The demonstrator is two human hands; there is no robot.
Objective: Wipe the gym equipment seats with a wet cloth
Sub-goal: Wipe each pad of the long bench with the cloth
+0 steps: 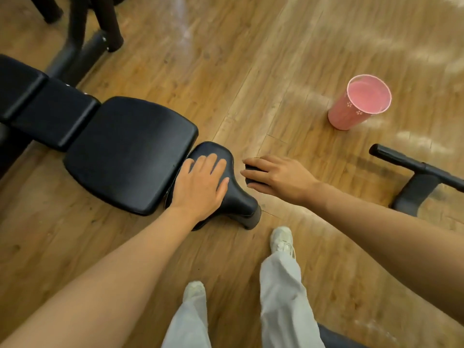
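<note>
A black padded bench runs from the left edge to the middle, with a wide seat pad (pixel 130 154). A smaller black end pad (pixel 236 194) sits at its near end. My left hand (pixel 200 182) lies flat on that end pad, fingers straight and together. Just right of the pad, my right hand (pixel 278 178) rests with spread, fairly straight fingers over a small dark thing (pixel 252 167). I cannot tell whether that thing is a cloth or a part of the bench. A pink bucket (pixel 356 106) stands on the floor to the right.
The floor is wood planks (pixel 251 71). A black machine's legs (pixel 85 33) stand at the top left. A black bar on a stand (pixel 421 174) is at the right edge. My two feet in white shoes (pixel 281 241) stand just below the bench end.
</note>
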